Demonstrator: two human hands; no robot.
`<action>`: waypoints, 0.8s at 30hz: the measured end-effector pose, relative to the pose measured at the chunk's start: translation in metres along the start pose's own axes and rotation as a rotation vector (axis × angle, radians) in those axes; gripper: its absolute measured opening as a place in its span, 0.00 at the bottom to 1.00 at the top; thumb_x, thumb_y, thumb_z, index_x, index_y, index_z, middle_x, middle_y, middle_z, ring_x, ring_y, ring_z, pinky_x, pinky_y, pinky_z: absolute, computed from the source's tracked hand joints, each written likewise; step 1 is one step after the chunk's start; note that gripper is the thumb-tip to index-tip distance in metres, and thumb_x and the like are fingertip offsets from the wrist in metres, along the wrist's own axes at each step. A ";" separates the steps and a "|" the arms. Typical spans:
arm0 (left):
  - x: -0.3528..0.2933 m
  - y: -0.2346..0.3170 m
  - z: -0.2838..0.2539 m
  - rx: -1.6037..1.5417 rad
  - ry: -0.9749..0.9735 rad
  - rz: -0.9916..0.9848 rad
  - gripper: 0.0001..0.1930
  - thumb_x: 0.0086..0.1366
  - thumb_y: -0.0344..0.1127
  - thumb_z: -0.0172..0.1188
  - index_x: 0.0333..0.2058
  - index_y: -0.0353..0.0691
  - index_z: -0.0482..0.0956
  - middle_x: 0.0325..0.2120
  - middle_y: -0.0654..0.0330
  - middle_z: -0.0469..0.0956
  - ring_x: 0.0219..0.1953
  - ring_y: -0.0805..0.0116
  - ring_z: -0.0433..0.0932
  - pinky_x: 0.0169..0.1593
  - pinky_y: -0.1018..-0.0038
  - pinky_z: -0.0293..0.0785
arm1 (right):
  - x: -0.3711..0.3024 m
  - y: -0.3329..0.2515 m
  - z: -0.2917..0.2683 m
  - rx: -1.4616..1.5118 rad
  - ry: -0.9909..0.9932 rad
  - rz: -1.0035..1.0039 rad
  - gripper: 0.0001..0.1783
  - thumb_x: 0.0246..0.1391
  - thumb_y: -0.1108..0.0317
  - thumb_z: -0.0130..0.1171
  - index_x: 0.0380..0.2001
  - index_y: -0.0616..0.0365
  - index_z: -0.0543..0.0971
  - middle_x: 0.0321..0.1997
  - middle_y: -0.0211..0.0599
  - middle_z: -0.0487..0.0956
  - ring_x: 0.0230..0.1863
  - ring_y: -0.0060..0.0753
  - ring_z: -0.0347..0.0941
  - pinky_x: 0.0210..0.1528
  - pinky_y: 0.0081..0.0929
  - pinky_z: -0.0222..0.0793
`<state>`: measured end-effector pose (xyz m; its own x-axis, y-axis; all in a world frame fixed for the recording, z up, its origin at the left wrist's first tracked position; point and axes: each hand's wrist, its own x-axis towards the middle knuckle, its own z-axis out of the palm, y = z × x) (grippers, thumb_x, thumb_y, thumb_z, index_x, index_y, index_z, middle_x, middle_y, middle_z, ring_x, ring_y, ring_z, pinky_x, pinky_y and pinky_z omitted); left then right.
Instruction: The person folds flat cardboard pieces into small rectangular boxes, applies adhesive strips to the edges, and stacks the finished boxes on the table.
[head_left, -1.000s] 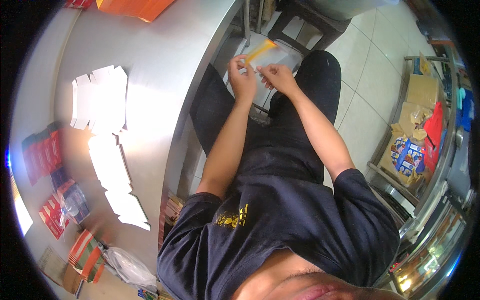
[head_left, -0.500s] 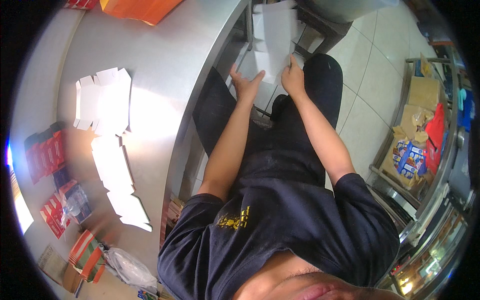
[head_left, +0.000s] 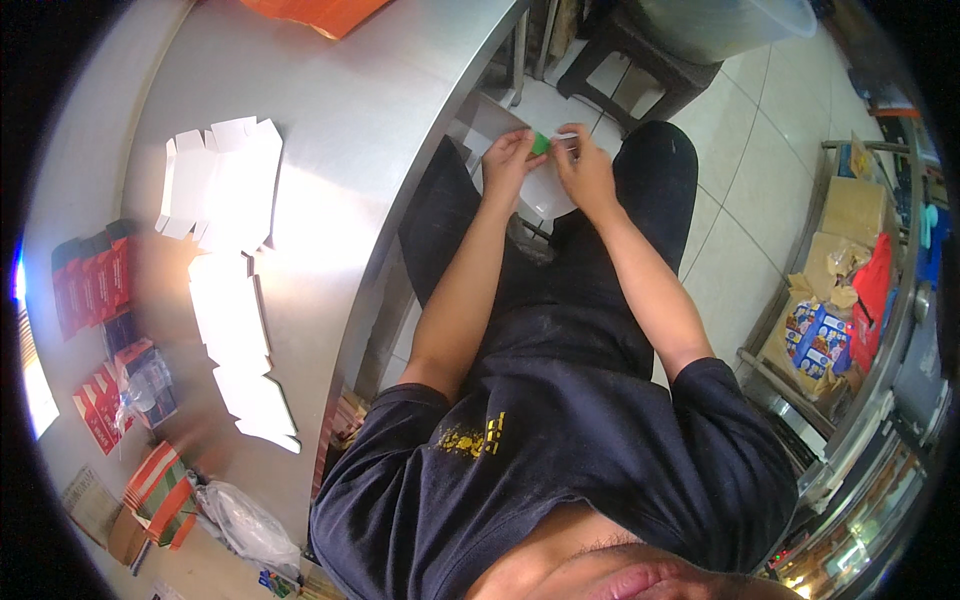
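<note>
Left hand [head_left: 508, 160]: raised over the lap, fingers curled, thumb and fingertips pinching the left edge of a small green piece [head_left: 540, 143]; right hand [head_left: 585, 172]: close beside it, fingers bent and pressed to the same work from the right, the two hands almost touching; the green piece shows only as a sliver between them, its kind too small to tell.

White flat carton blank [head_left: 545, 195]: lying under both hands across the lap, between the knees, mostly covered by the hands; half a second ago a white sheet stood lifted high above the hands, and a second ago a yellow-orange strip was held where the green piece now is; judged from this, the white sheet has come down to the lap and the hands have passed to a fresh small piece, so the work reads as repeated folding or fitting, one item after another.

Tabletop [head_left: 400, 110]: bare steel, curved, to the person's left, not touched by either hand; on it, a stack of white die-cut blanks [head_left: 225, 180] toward the far side, a row of further white blanks [head_left: 240, 350] nearer, both unchanged in place across the three views; red printed packs [head_left: 90, 280] at the far left edge; a clear plastic bag [head_left: 240, 520] at the near corner.

Tiled floor [head_left: 740, 220]: at right; cardboard boxes [head_left: 850, 230] with coloured goods on a low rack.
</note>
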<state>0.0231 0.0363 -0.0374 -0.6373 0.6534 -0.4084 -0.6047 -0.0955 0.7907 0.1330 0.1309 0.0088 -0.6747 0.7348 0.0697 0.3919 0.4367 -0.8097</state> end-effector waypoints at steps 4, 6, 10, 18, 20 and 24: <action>-0.006 0.003 0.007 0.086 -0.090 -0.161 0.16 0.71 0.34 0.62 0.50 0.29 0.75 0.45 0.52 0.80 0.47 0.61 0.83 0.53 0.69 0.83 | 0.007 0.017 -0.003 0.062 0.119 0.154 0.17 0.59 0.57 0.64 0.39 0.61 0.82 0.30 0.48 0.85 0.35 0.48 0.84 0.40 0.37 0.76; -0.006 -0.005 0.005 0.104 -0.185 -0.133 0.16 0.71 0.33 0.61 0.52 0.30 0.75 0.47 0.50 0.80 0.49 0.57 0.83 0.53 0.68 0.83 | 0.007 0.018 -0.003 0.089 0.103 0.232 0.17 0.56 0.56 0.66 0.31 0.63 0.84 0.34 0.46 0.86 0.37 0.41 0.85 0.43 0.33 0.76; -0.005 -0.014 0.003 0.212 -0.222 -0.071 0.16 0.73 0.36 0.59 0.53 0.31 0.76 0.50 0.53 0.79 0.52 0.57 0.82 0.52 0.66 0.84 | 0.009 0.028 0.001 0.237 0.050 0.187 0.17 0.58 0.58 0.66 0.33 0.64 0.85 0.38 0.46 0.87 0.40 0.38 0.85 0.46 0.32 0.76; -0.005 -0.012 0.004 0.255 -0.116 -0.032 0.17 0.74 0.38 0.57 0.54 0.32 0.76 0.51 0.54 0.78 0.50 0.59 0.82 0.46 0.66 0.87 | 0.005 0.025 -0.001 0.119 -0.002 0.150 0.18 0.59 0.55 0.67 0.36 0.63 0.87 0.38 0.48 0.86 0.39 0.37 0.84 0.44 0.32 0.76; 0.001 -0.025 -0.004 0.326 -0.151 -0.020 0.17 0.74 0.39 0.57 0.54 0.32 0.76 0.51 0.54 0.78 0.50 0.60 0.82 0.45 0.66 0.87 | 0.006 0.010 -0.008 0.068 -0.013 0.295 0.19 0.59 0.54 0.66 0.36 0.62 0.87 0.34 0.48 0.87 0.37 0.38 0.85 0.42 0.33 0.76; -0.003 -0.016 0.007 0.276 -0.156 -0.065 0.17 0.75 0.39 0.57 0.54 0.33 0.76 0.50 0.55 0.78 0.50 0.60 0.81 0.45 0.66 0.87 | 0.007 0.033 -0.003 0.095 0.052 0.182 0.20 0.59 0.52 0.66 0.36 0.61 0.87 0.30 0.47 0.86 0.33 0.39 0.85 0.40 0.34 0.76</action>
<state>0.0382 0.0411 -0.0460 -0.5080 0.7605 -0.4044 -0.4761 0.1433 0.8676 0.1431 0.1517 -0.0158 -0.5641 0.8239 -0.0545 0.4417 0.2453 -0.8630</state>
